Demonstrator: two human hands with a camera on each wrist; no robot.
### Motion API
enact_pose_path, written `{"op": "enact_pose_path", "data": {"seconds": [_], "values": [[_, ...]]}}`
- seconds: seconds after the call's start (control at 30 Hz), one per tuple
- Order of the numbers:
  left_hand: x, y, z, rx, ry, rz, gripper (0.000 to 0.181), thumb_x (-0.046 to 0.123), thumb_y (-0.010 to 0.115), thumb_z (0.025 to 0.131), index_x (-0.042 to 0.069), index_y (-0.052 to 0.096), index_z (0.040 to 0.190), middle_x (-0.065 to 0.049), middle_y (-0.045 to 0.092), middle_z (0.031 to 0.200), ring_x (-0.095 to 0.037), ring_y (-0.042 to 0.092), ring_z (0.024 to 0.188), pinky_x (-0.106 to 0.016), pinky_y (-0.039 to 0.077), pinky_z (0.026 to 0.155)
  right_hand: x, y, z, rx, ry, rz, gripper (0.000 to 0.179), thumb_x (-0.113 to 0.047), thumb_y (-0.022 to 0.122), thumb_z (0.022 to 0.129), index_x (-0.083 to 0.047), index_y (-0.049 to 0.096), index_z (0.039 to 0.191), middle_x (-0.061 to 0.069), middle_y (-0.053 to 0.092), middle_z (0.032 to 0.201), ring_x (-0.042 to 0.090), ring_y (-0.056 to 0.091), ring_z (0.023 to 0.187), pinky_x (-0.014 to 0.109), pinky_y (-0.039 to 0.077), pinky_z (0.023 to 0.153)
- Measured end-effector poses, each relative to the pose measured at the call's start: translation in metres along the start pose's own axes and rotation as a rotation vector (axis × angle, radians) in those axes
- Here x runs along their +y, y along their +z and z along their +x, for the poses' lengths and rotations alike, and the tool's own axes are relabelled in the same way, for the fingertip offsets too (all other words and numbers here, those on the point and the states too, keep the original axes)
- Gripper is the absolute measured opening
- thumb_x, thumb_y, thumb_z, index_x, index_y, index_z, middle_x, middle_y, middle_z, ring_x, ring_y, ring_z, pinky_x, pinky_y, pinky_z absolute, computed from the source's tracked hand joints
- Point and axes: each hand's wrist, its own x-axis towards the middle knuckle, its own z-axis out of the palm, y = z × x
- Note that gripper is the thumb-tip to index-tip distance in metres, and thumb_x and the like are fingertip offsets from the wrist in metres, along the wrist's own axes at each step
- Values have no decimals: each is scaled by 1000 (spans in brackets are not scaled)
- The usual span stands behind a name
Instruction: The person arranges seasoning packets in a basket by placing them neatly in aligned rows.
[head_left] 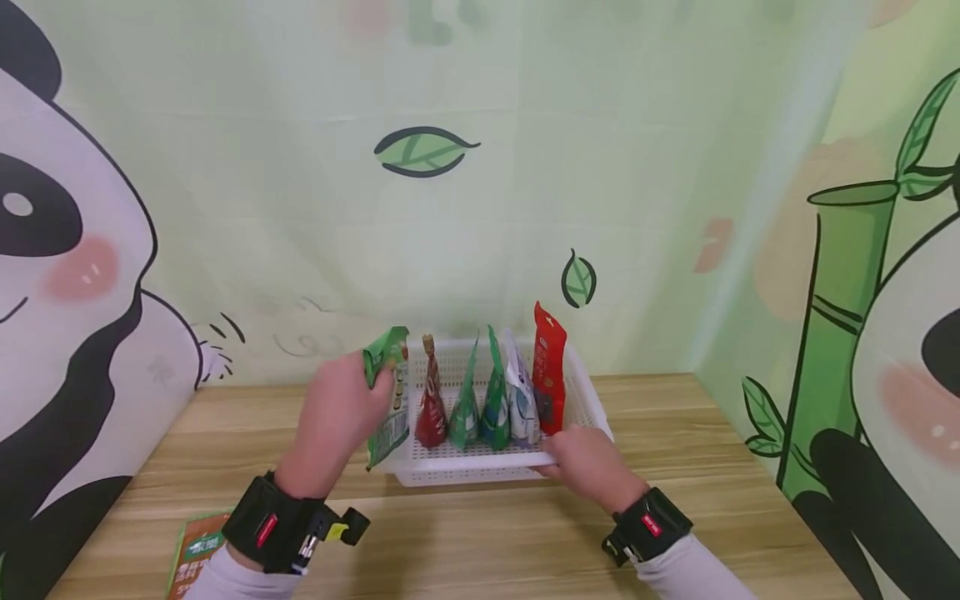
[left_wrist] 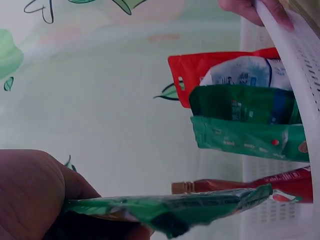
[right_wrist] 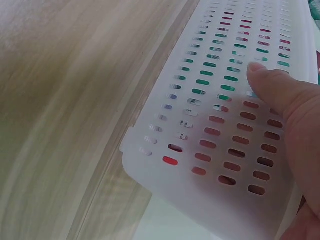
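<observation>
In the head view my left hand (head_left: 337,408) grips a green packet (head_left: 388,421) by its upper part, upright at the left end of a white plastic basket (head_left: 472,477). With my right hand (head_left: 588,468) I hold the basket's front rim near its right corner; in the right wrist view the thumb (right_wrist: 270,82) lies against the slotted wall. Standing inside are a red capped pouch (head_left: 431,412), two green pouches (head_left: 465,412), a white pouch (head_left: 522,404) and a tall red packet (head_left: 550,367). The basket's left wall is partly hidden by the held packet.
A brown and green packet (head_left: 197,550) lies on the wooden table (head_left: 480,542) at the front left, partly covered by my left forearm. Behind the basket hangs a green backdrop (head_left: 480,250) with printed leaves and pandas, which continues along both sides.
</observation>
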Motion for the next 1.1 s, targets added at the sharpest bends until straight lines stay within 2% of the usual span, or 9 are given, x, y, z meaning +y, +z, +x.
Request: {"op": "enact_pose_path", "data": {"seconds": [0.13, 0.27, 0.5, 0.67, 0.9, 1.1], "values": [[-9, 4, 11, -13, -35, 13, 32, 25, 59, 100, 3, 54, 77, -7, 53, 62, -17, 53, 50, -25, 39, 41, 0, 0, 1, -7, 25, 5, 24, -35, 84, 85, -13, 76, 86, -5, 66, 65, 8, 48, 56, 24, 38, 55], [-19, 10, 21, -16, -61, 22, 30, 26, 59, 100, 3, 57, 80, -9, 58, 65, -18, 56, 53, -26, 41, 42, 0, 1, 1, -3, 38, 16, 26, -36, 85, 84, -12, 78, 90, -5, 66, 65, 7, 48, 56, 23, 38, 55], [-30, 29, 40, -33, -63, 44, 34, 27, 59, 99, 10, 48, 71, -4, 49, 62, -17, 50, 54, -26, 39, 46, 0, 2, 0, -1, 24, 17, 24, -35, 83, 85, -13, 75, 83, -7, 62, 61, 8, 47, 55, 24, 37, 55], [-33, 40, 54, -51, -81, 68, 35, 27, 60, 99, 10, 50, 70, -4, 53, 64, -17, 52, 56, -25, 39, 47, -1, 3, 0, 24, 24, -6, 24, -35, 85, 84, -13, 76, 86, -4, 67, 64, 9, 49, 56, 25, 38, 55], [-38, 54, 70, -100, -97, 100, 27, 20, 64, 96, 7, 53, 75, -4, 52, 66, -17, 52, 59, -25, 39, 50, -1, 3, 1, -6, 62, 11, 24, -36, 85, 84, -13, 77, 89, -5, 66, 65, 8, 49, 57, 24, 39, 56], [-41, 66, 74, -195, -194, 59, 17, 17, 65, 95, 0, 65, 96, -11, 66, 83, -21, 62, 69, -26, 46, 52, -1, 3, 2, -2, 48, 14, 22, -35, 84, 85, -15, 75, 84, -8, 63, 62, 7, 47, 56, 23, 38, 55]]}}
